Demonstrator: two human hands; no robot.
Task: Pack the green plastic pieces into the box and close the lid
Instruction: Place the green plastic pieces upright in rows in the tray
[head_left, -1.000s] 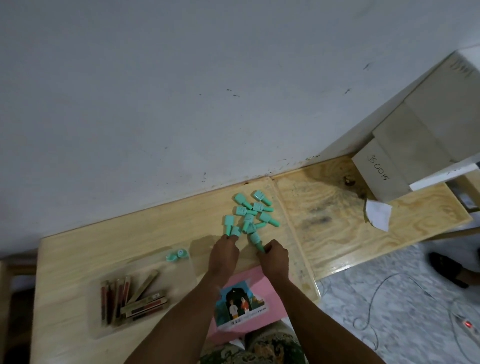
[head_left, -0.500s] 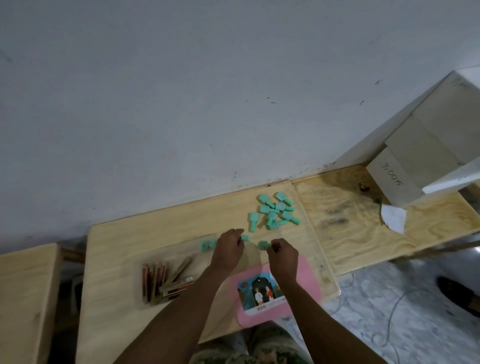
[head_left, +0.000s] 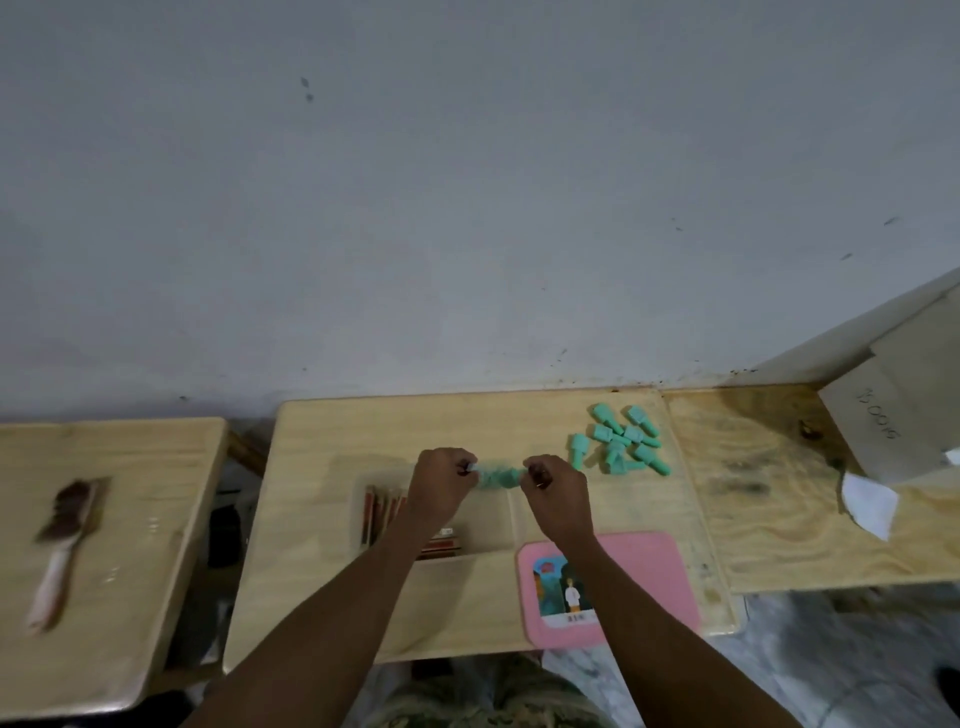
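Clear box (head_left: 498, 525): open beneath the fingers, few pieces inside. Pink lid (head_left: 644, 582): off, near the right wrist. Green pile (head_left: 621, 441): unpacked, right of the fingers. Left hand (head_left: 441, 483) and right hand (head_left: 553, 486): pinching green pieces (head_left: 496, 476) between them.

1. Wall: a plain grey-white painted wall (head_left: 467, 208) fills the upper part of the view, marked with scattered dark specks and grime along its base.
2. Furniture: a pale wooden table (head_left: 322, 587) stands against the wall. A separate light wooden table (head_left: 135, 519) stands to its left, with a dark gap between them. A stained plywood table (head_left: 779, 519) abuts on the right.
3. Floor: mottled grey-white marble-patterned flooring (head_left: 852, 654) shows at lower right.
4. Light: dim and even.
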